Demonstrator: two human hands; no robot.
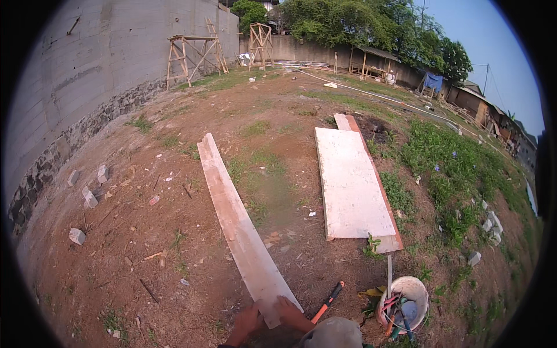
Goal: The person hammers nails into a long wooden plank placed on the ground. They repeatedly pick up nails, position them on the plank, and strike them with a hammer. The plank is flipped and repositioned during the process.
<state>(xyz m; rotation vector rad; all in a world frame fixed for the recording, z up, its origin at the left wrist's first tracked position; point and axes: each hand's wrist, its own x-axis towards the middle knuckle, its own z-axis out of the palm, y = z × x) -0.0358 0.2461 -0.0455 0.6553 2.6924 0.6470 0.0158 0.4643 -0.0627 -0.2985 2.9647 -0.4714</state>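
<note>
A long, narrow wooden plank [243,232], pale with reddish dirt stains, lies on the ground and runs away from me. Its near end is between my two hands. My left hand [247,320] is closed on the left edge of that end. On the opposite edge, my right hand [290,315] holds the plank with its fingers over the top face. Just right of my right hand lies an orange-and-black long-handled tool [328,301]; its kind is unclear. A rounded grey-beige shape [332,334] at the lower edge partly covers that area.
To the right, a wide whitish board [354,185] lies over a reddish one. A white bucket [422,290] of hand tools stands nearer. Concrete chunks [77,236] dot the left ground beside a grey wall [116,52]. Wooden scaffolds [185,61] stand farther off; weeds [452,168] grow right.
</note>
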